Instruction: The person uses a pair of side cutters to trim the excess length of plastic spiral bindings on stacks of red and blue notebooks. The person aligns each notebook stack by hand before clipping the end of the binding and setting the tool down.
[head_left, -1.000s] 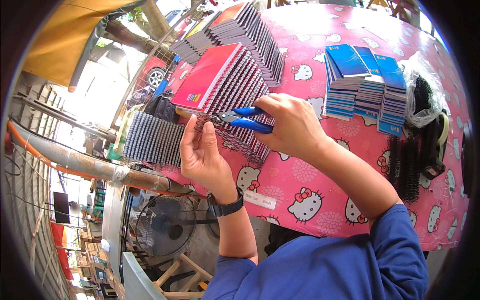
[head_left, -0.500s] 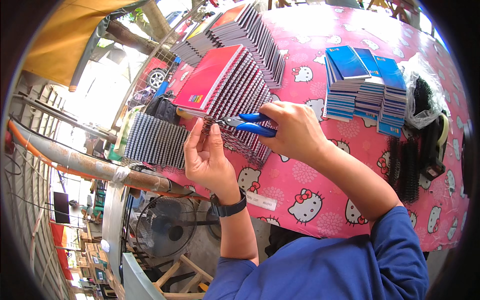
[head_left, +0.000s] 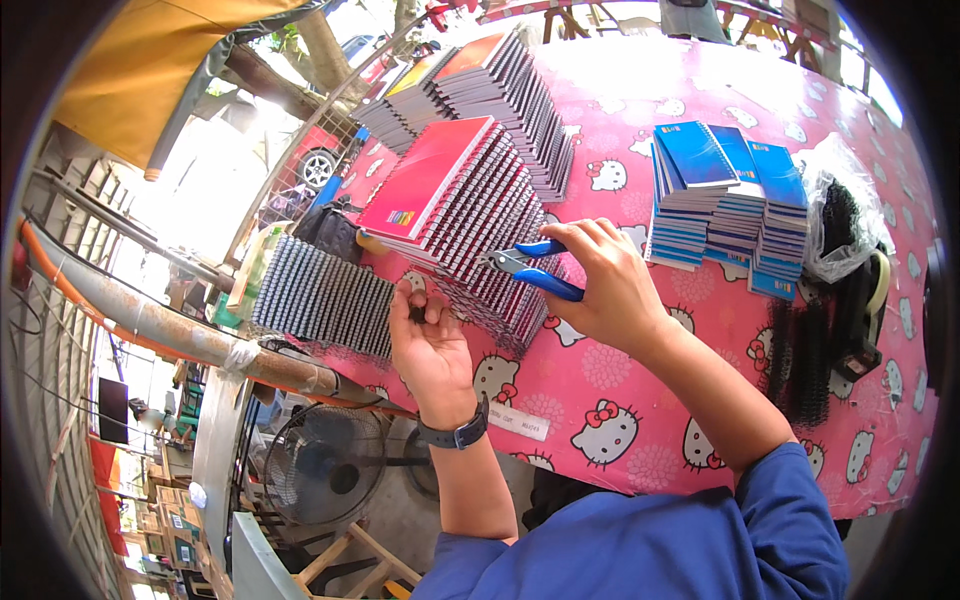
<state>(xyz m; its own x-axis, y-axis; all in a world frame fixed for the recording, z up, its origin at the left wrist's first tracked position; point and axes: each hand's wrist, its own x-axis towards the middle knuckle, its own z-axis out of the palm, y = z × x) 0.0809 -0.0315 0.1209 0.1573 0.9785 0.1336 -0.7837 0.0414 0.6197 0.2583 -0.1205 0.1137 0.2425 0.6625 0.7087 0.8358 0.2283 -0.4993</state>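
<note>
My right hand [head_left: 612, 290] grips a pair of blue-handled wire cutters [head_left: 555, 282], their jaws parted in front of the notebook stack's bound side. My left hand [head_left: 432, 355] is palm up with its fingers curled in, just below the near corner of that stack. Between its fingers shows a small dark piece [head_left: 418, 313] that looks like coiled wire. The tall stack of red-covered notebooks [head_left: 425, 185] stands beyond both hands, its wire-bound edges facing right and toward me. A lower stack with rows of wire loops [head_left: 320, 298] lies left of my left hand.
Orange- and yellow-topped notebook stacks [head_left: 505, 110] stand behind. Blue notebooks [head_left: 700, 155] are piled at the right, beside a plastic bag [head_left: 850, 235], black wire coils [head_left: 795, 365] and a tape dispenser [head_left: 865, 335]. A pipe [head_left: 200, 330] and a fan [head_left: 325, 465] flank the pink table [head_left: 620, 360].
The cutters have come away from my left fingers to the right, and their jaws have parted. My left hand has dropped lower and curled its fingers around the small dark piece.
</note>
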